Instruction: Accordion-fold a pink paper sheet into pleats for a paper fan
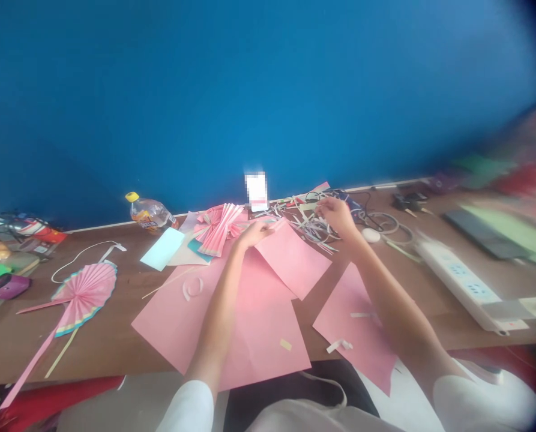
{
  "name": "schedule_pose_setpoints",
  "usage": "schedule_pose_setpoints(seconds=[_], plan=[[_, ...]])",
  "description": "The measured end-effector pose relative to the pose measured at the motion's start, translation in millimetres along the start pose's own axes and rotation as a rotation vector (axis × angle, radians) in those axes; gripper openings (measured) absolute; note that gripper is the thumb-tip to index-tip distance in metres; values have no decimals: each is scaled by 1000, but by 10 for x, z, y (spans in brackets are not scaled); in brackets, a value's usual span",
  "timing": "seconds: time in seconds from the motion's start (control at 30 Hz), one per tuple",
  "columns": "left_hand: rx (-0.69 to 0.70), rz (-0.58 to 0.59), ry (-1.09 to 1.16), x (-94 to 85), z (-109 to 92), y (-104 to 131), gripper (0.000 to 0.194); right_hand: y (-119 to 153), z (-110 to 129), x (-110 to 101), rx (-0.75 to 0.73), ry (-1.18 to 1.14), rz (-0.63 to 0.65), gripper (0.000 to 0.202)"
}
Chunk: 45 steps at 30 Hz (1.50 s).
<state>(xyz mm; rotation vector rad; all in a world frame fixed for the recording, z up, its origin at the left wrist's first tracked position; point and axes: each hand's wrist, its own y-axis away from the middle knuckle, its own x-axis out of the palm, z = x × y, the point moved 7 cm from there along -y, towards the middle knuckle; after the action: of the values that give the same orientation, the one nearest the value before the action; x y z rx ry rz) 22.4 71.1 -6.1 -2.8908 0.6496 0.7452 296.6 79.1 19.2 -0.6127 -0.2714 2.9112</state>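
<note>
My left hand (255,234) is closed on the upper corner of a pink paper sheet (295,258), which lies partly over a larger pink sheet (258,336). Farther right, my right hand (335,215) reaches over a heap of cut paper strips (315,230). Its fingers are pinched at the end of a pale paper strip (308,206). Just left of my left hand rests a pleated pink paper piece (220,231). Under my right forearm lies another pink sheet (353,318), with white scraps (340,345) on it.
A pink paper fan (87,291) lies at left, near a plastic bottle (153,214) and a light blue sheet (163,248). On the right are a white power strip (459,279), a coiled cable (391,223) and a dark flat item (484,231). A blue wall (268,90) rises behind.
</note>
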Motion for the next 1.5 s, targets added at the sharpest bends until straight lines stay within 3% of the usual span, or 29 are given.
schedule_pose_setpoints(seconds=[0.1, 0.3, 0.47, 0.57, 0.67, 0.73, 0.83, 0.9, 1.07, 1.27, 1.37, 1.5], plan=[[5, -29, -33, -91, 27, 12, 32, -19, -86, 46, 15, 144, 114, 23], [-87, -109, -159, -347, 126, 98, 31, 142, -46, 418, -38, 588, 409, 13], [-183, -111, -99, -505, 205, 205, 26, 261, 53, 541, -77, 828, 410, 41], [-200, -25, -6, -474, 190, 255, 46, 317, 82, 622, -114, 903, 445, 54], [-98, 87, 95, -339, 46, 249, 78, 351, 92, 681, -139, 969, 459, 56], [6, 116, 118, -246, -70, 205, 77, 365, 116, 695, -152, 983, 458, 55], [78, 100, 48, -142, -125, 102, 55, 375, 204, 647, -153, 949, 445, 54], [37, 124, -21, -73, -74, 42, 53, 367, 294, 566, -152, 898, 413, 53], [-148, 405, -287, 247, 17, 83, 45, 301, 433, 359, -169, 733, 308, 53], [-124, 591, -405, 673, -138, 140, 27, 211, 346, 249, -131, 356, 222, 50], [-59, 610, -360, 593, -138, 130, 20, 176, 287, 191, -27, 146, 176, 44], [-98, 476, -378, 90, -10, 181, 25, 155, 312, 187, 37, -100, 194, 36]])
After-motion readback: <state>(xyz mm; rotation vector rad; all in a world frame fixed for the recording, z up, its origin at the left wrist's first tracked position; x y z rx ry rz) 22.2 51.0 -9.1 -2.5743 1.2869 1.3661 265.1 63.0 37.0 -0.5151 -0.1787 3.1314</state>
